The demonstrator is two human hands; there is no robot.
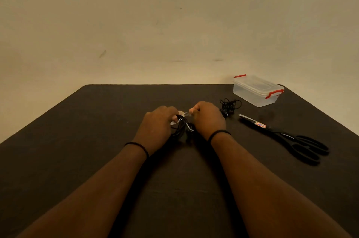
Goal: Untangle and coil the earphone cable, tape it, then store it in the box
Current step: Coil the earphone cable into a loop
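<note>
A coiled black earphone cable [181, 127] lies between my two hands at the middle of the dark table [77, 131]. My left hand [157, 127] grips the coil together with a pale roll of tape [175, 121], mostly hidden under its fingers. My right hand [208, 117] pinches a clear strip of tape [186, 114] stretched from the roll towards it. A second tangled black cable [230, 105] lies just right of my right hand. The clear plastic box [257, 90] with red clips stands shut at the far right corner.
Black scissors [287, 136] with a red label lie closed on the right side of the table, tips pointing towards the tangled cable. A plain beige wall rises behind the table's far edge.
</note>
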